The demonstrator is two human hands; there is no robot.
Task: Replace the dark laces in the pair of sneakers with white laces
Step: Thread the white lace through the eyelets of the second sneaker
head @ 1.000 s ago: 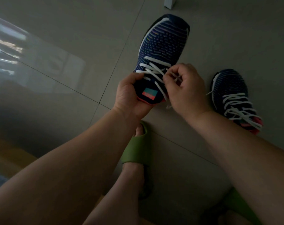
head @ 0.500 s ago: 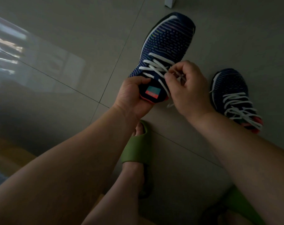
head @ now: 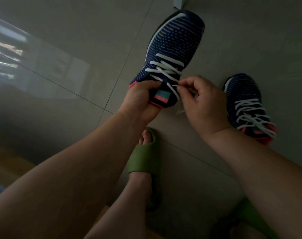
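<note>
Dim, underexposed; window glare on floor tiles at left; edges warped.

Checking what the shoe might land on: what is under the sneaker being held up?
Below the held sneaker only grey floor tiles show. The left hand grips its heel from beneath, so the sole and the floor directly under it stay hidden.

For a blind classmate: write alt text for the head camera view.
The left hand grips a navy sneaker at its heel while the right hand pinches its white lace. A second white-laced sneaker sits right on the tiled floor.
</note>
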